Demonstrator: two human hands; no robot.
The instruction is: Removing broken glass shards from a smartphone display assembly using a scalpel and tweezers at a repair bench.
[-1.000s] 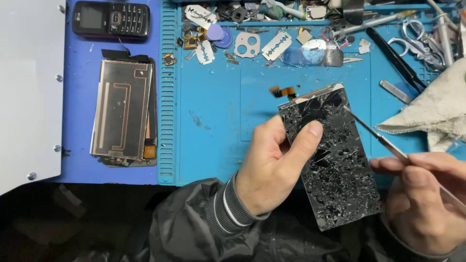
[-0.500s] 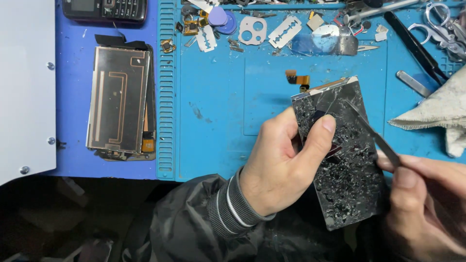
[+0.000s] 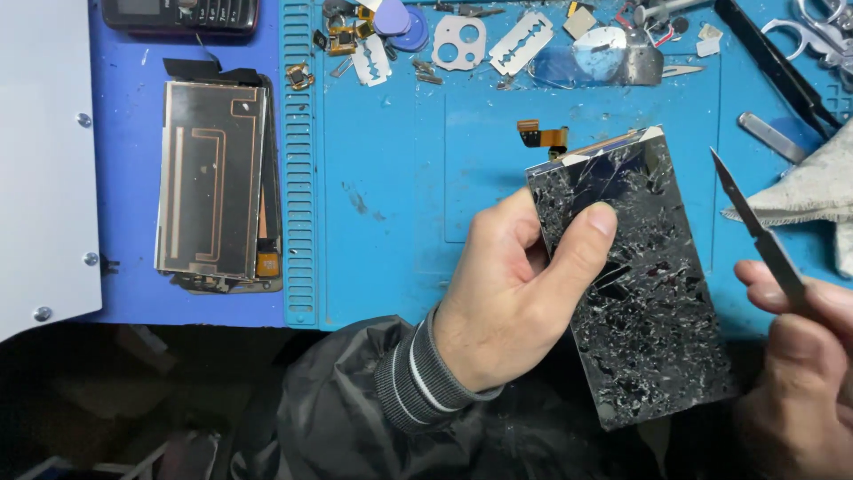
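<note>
The left hand [image 3: 511, 298] pinches a shattered phone screen [image 3: 635, 284] by its left edge, thumb across the cracked glass, tilted above the blue mat [image 3: 400, 196]. The right hand [image 3: 795, 373] closes its grip on a thin blade [image 3: 755, 231], tip clear of the screen's right edge. This looks like prying off glass; the blade must meet an edge. Open room lies left.

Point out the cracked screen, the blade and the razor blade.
cracked screen [image 3: 653, 311], head view, middle of the shattered glass
blade [image 3: 755, 229], head view, mid-shaft
razor blade [image 3: 520, 42], head view, centre
</note>
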